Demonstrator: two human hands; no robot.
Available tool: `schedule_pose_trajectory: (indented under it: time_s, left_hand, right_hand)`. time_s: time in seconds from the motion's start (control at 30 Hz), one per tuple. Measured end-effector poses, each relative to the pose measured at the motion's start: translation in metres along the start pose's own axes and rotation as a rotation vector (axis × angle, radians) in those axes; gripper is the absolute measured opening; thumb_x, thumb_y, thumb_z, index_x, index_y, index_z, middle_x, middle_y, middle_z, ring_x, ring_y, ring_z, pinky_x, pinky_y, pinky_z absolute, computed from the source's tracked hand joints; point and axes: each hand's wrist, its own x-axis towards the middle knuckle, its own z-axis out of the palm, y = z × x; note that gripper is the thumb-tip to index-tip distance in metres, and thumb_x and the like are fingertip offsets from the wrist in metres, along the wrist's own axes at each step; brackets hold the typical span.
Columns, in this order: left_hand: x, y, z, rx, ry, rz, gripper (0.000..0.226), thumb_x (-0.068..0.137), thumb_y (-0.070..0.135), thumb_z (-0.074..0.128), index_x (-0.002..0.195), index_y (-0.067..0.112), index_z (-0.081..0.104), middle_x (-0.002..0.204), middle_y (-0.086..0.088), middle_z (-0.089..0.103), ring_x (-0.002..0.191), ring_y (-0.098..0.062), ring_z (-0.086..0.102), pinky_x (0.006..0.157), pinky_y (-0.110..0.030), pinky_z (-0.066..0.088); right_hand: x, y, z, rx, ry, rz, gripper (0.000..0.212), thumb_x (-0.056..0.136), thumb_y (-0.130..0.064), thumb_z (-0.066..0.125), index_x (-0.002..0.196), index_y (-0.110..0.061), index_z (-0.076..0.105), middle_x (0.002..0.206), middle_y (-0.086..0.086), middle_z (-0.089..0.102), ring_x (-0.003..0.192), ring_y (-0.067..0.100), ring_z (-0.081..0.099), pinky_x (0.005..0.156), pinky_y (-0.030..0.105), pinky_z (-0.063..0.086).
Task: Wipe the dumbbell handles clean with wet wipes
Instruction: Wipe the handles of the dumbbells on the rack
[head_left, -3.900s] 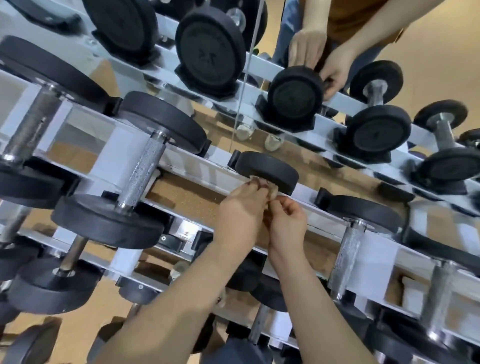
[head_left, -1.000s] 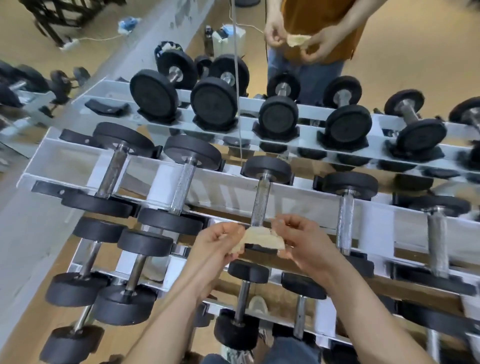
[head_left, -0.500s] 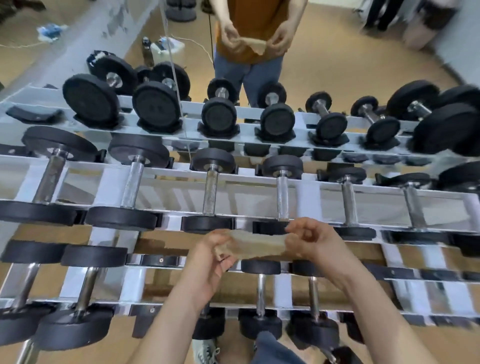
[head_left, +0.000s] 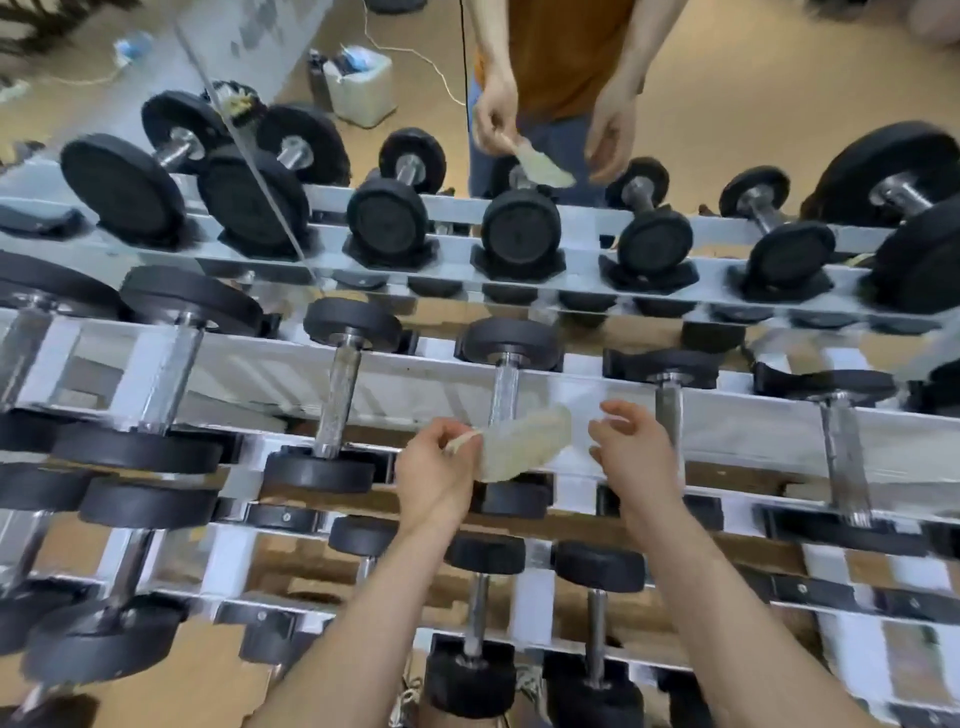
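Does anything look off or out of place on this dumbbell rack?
Only the wipe: it looks yellowish and dingy, pinched by the left hand in front of a handle, so it may be spent. The dumbbells sit in the rack; nothing looks spilled or broken.

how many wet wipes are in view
1: the wet wipe, pinched by the left hand in front of the rack. The one above is its mirror reflection; others could be out of view.

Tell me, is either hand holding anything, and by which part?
The left hand pinches the wet wipe by one end; the right hand, fingers loose, holds nothing.
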Motion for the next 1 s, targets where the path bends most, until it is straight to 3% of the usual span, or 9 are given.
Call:
schedule_pose_trajectory:
  time_s: [0.1,0.23,0.3,0.43,0.57,0.7,0.83,0.93,1.0]
  left_hand:
    - [0.01,-0.005,0.014,0.145,-0.051,0.04,0.013,0.084,0.019,0.072,0.094,0.024,0.066,0.088,0.009,0.066,0.087,-0.013,0.062,0.073,-0.019,0.041]
    - [0.007,-0.019,0.012,0.348,0.018,0.188,0.039,0.078,0.024,0.077,0.115,0.02,0.064,0.113,0.006,0.059,0.107,-0.012,0.053,0.094,-0.024,0.041]
    - [-0.004,-0.023,0.006,0.368,0.022,0.247,0.03,0.086,0.025,0.071,0.114,0.021,0.065,0.113,0.008,0.057,0.107,-0.01,0.051,0.091,-0.02,0.037]
    - [-0.015,-0.041,0.01,0.425,-0.183,0.335,0.027,0.1,0.022,0.048,0.122,0.016,0.063,0.12,0.001,0.064,0.112,-0.017,0.057,0.097,-0.019,0.037]
    - [0.0,-0.032,0.011,0.403,-0.341,0.145,0.04,0.102,0.028,0.04,0.139,0.021,0.049,0.14,0.001,0.054,0.129,-0.017,0.046,0.107,-0.026,0.033]
    - [0.006,-0.025,0.001,0.256,-0.374,0.133,0.036,0.1,0.029,0.046,0.136,0.028,0.053,0.133,0.008,0.057,0.122,-0.012,0.052,0.103,-0.027,0.039]
    - [0.006,-0.036,-0.009,0.192,-0.365,0.195,0.035,0.1,0.022,0.047,0.133,0.028,0.056,0.129,0.019,0.054,0.124,-0.002,0.047,0.105,-0.015,0.032]
    - [0.002,-0.046,-0.011,0.227,-0.353,0.22,0.034,0.1,0.017,0.049,0.132,0.024,0.058,0.126,0.021,0.051,0.124,-0.001,0.045,0.096,0.003,0.021]
    - [-0.003,-0.049,-0.011,0.233,-0.35,0.242,0.033,0.099,0.019,0.049,0.13,0.025,0.059,0.129,0.019,0.052,0.124,-0.001,0.046,0.096,0.003,0.022]
  right_hand:
    - [0.004,0.003,0.022,-0.307,-0.096,-0.176,0.031,0.094,-0.022,0.056,0.125,-0.015,0.057,0.118,0.002,0.06,0.109,0.021,0.057,0.096,0.033,0.044]
    - [-0.009,0.019,0.066,-0.387,-0.321,-0.221,0.024,0.094,-0.029,0.058,0.115,-0.017,0.061,0.108,-0.005,0.065,0.104,0.019,0.06,0.085,0.029,0.045]
    - [-0.006,0.018,0.076,-0.357,-0.252,-0.207,0.027,0.089,-0.028,0.066,0.113,-0.018,0.061,0.106,-0.002,0.068,0.099,0.019,0.063,0.083,0.03,0.048]
    - [-0.003,0.018,0.069,-0.442,-0.227,-0.227,0.021,0.082,-0.027,0.073,0.094,-0.019,0.058,0.09,-0.004,0.066,0.085,0.016,0.062,0.079,0.035,0.052]
    - [-0.003,0.023,0.056,-0.602,-0.243,-0.334,0.005,0.086,-0.018,0.066,0.083,-0.021,0.064,0.087,-0.004,0.068,0.085,0.016,0.063,0.078,0.031,0.05]
    - [0.003,-0.003,0.055,-0.303,-0.066,-0.39,0.021,0.085,-0.005,0.058,0.082,-0.025,0.061,0.088,-0.007,0.062,0.079,0.005,0.055,0.068,0.005,0.037]
    - [0.003,-0.017,0.053,-0.253,0.084,-0.684,0.024,0.084,0.002,0.054,0.083,-0.018,0.066,0.093,-0.005,0.062,0.088,0.007,0.054,0.081,0.008,0.037]
    - [0.005,0.016,0.067,-0.537,-0.217,-0.831,0.03,0.087,0.002,0.046,0.1,-0.008,0.072,0.12,0.003,0.065,0.128,0.01,0.044,0.108,0.015,0.03]
    - [0.005,0.032,0.068,-0.627,-0.471,-0.775,0.038,0.089,0.008,0.046,0.111,-0.009,0.072,0.132,0.001,0.059,0.14,0.006,0.026,0.113,0.016,0.023]
